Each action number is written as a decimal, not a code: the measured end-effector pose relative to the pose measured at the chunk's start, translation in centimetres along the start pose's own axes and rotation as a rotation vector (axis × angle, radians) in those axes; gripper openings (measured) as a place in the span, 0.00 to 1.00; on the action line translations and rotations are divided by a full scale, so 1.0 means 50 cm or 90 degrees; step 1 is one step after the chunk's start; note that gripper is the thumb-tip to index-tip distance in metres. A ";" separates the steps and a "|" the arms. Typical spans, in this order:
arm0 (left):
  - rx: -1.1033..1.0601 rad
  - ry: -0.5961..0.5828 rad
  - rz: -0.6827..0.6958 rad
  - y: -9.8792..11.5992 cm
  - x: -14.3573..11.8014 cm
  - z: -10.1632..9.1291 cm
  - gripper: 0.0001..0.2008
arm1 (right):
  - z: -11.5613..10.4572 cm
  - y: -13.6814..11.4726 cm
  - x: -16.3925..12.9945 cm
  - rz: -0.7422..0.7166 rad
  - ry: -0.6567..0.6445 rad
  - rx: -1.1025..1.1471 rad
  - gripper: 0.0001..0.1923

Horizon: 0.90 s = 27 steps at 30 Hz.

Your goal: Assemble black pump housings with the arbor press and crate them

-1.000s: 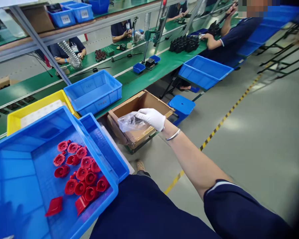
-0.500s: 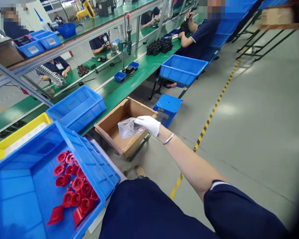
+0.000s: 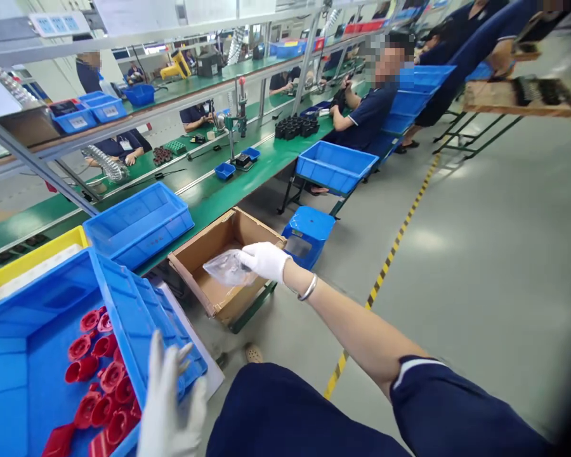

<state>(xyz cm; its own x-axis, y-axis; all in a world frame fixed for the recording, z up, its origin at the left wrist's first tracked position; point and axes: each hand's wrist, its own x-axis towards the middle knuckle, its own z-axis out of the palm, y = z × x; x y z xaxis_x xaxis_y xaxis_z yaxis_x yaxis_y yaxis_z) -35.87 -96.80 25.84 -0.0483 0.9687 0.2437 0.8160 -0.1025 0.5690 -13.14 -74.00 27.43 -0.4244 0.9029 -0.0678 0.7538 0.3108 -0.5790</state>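
My right hand [image 3: 265, 260], gloved, pinches a clear plastic bag [image 3: 227, 268] above the open cardboard box [image 3: 197, 254]. My left hand [image 3: 169, 406], fingers spread, rests on the blue bin [image 3: 124, 317] of red parts [image 3: 98, 381], left of that box.

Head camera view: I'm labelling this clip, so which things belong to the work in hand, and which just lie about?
In hand:
right hand
clear plastic bag
open brown cardboard box
left hand
blue plastic bin of red parts

Lying about:
blue plastic stool
empty blue crate
yellow tray
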 end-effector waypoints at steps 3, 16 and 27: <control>0.002 -0.028 0.044 0.031 0.038 0.071 0.32 | 0.021 -0.012 -0.080 -0.007 -0.002 -0.087 0.22; -0.033 -0.116 -0.003 0.137 0.199 0.364 0.15 | 0.014 0.263 -0.242 0.032 -0.072 -0.101 0.30; 0.102 0.040 -0.251 0.235 0.449 0.425 0.17 | -0.199 0.741 -0.392 0.196 -0.100 -0.049 0.23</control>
